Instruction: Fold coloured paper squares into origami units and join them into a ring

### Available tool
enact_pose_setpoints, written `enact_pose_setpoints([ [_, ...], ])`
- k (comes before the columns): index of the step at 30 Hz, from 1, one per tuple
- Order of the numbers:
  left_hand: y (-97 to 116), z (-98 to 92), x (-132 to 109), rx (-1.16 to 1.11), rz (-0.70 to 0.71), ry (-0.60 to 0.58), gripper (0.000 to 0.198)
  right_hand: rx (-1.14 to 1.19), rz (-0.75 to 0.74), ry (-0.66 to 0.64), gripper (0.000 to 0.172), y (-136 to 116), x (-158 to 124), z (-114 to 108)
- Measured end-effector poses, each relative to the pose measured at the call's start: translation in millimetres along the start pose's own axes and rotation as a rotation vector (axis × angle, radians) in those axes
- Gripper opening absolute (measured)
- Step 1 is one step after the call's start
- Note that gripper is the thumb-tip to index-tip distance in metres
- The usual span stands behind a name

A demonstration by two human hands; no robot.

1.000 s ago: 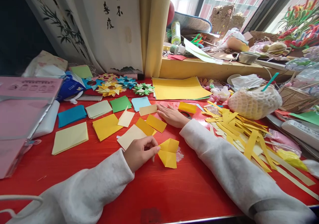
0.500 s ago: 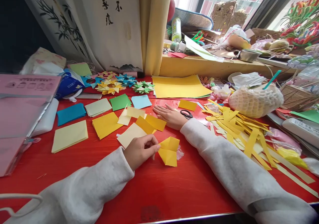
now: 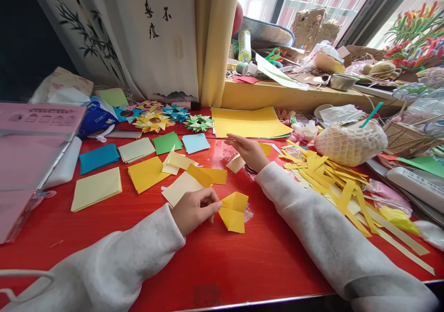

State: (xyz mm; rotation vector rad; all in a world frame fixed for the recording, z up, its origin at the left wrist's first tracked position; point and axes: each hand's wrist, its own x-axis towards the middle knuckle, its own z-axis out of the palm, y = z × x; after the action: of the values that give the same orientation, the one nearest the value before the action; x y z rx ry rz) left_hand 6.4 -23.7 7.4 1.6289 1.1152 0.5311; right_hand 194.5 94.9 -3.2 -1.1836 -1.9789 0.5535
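Observation:
My left hand (image 3: 197,208) pinches a corner of a creased yellow paper square (image 3: 235,212) between thumb and forefinger, low over the red table. My right hand (image 3: 249,152) is open, fingers stretched out to the left, raised slightly at mid-table. Just below its fingers is a small folded cream paper (image 3: 236,163); whether they touch, I cannot tell. Black scissors (image 3: 249,169) are mostly hidden beside the right wrist. Left of that hand lie folded yellow papers (image 3: 215,176), a folded cream paper (image 3: 182,160) and a cream sheet (image 3: 180,188).
Stacks of yellow (image 3: 147,173), cream (image 3: 97,189), blue (image 3: 99,158), green (image 3: 167,142) and light blue paper (image 3: 195,143) lie to the left. Folded paper stars (image 3: 152,120) and large yellow sheets (image 3: 248,121) are behind. Yellow strips (image 3: 322,177) and a net-wrapped object (image 3: 350,140) are at right.
My right hand has lifted from lying flat on the table and moved slightly right. A folded cream paper now shows beneath it. The loose folded papers at mid-table have shifted a little; my left hand stays put.

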Motion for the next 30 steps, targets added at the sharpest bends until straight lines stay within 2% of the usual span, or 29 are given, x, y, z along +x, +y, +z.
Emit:
enact_pose_setpoints([
  [4, 2.4, 0.1, -0.5, -0.012, -0.012, -0.001, 0.017, 0.262, 0.057, 0.060, 0.023, -2.3, -0.1, 0.7],
  [9, 2.2, 1.1, -0.3, -0.012, -0.007, 0.003, 0.017, 0.521, 0.165, 0.031, 0.019, -2.4, -0.1, 3.7],
  [15, -1.7, 0.6, 0.7, -0.011, 0.001, -0.003, 0.018, 0.560, 0.231, 0.053, 0.024, -3.1, -1.1, 5.0],
  [23, -3.0, 0.8, 0.6, -0.006, 0.002, 0.002, 0.019, 0.729, 0.351, -0.031, 0.025, -10.7, 0.0, 1.7],
  [27, -2.2, 1.0, 0.8, -0.008, -0.001, -0.003, 0.019, 0.733, 0.306, -0.011, 0.024, -7.5, 0.4, 0.4],
  [30, -2.4, 0.9, 0.8, -0.001, -0.004, -0.004, 0.019, 0.630, 0.262, 0.032, 0.023, -4.5, 0.3, -0.5],
])
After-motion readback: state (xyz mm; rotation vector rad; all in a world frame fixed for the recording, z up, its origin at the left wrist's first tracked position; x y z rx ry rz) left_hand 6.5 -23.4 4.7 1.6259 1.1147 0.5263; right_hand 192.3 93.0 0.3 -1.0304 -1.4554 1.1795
